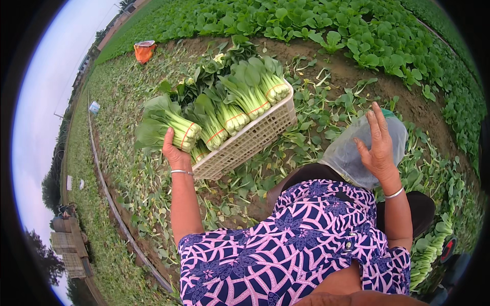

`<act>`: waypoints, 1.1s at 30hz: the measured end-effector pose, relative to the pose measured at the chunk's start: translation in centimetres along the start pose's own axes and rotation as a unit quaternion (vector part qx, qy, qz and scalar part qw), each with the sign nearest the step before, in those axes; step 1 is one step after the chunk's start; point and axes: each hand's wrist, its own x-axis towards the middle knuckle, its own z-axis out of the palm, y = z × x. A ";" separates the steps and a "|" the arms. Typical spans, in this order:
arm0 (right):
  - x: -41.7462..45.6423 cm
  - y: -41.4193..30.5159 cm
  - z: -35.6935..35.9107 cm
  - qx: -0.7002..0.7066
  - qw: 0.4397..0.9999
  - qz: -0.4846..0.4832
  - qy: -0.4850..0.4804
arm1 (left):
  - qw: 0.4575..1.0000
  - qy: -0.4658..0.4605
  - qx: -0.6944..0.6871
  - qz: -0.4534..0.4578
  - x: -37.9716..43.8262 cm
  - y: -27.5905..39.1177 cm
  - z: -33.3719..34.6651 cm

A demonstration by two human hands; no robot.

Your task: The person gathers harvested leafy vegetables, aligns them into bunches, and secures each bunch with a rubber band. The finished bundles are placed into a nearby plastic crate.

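Note:
My left hand (177, 156) grips a banded bundle of bok choy (168, 124) at the near left end of a cream plastic crate (245, 142). The bundle's pale stalk ends face right, with an orange band around them. More banded bok choy bundles (245, 93) fill the crate, and darker leaves show behind them. Holding nothing, my right hand (377, 151) is raised with its fingers apart. It is in front of a clear plastic sheet or bag (342, 147) that covers my knee; whether they touch, I cannot tell.
Cut leaves (153, 183) litter the soil around the crate. Uncut leafy greens (298, 19) grow beyond it. A hose or pipe (111, 202) runs along the left, past an orange bag (144, 53). A row of cut greens (430, 252) lies at lower right. A vehicle (72, 241) stands far left.

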 end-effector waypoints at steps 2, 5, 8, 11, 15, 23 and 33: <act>-0.2 0.6 -0.2 0.004 1.000 0.020 0.000 | 0.993 0.080 0.073 0.041 1.7 0.4 -3.4; -0.7 1.3 -0.4 -0.013 0.999 0.040 0.003 | 0.972 0.064 0.207 0.094 2.0 -0.9 -6.4; -0.5 1.6 -0.8 -0.027 0.998 0.050 0.009 | 0.961 0.072 0.257 0.071 2.9 -2.5 -8.0; -0.7 2.1 -1.0 -0.029 0.998 0.062 0.018 | 0.951 0.065 0.301 -0.018 3.9 -2.8 -8.5; -0.8 2.6 -0.7 -0.030 0.996 0.072 0.034 | 0.954 0.007 0.281 -0.105 5.9 -2.3 -11.0; -1.1 3.3 0.0 -0.039 0.994 0.098 0.032 | 0.927 -0.034 0.320 -0.193 7.1 -3.1 -10.4; -1.1 3.8 0.2 -0.028 0.992 0.113 0.042 | 0.880 0.038 0.444 -0.166 6.3 -2.6 -8.7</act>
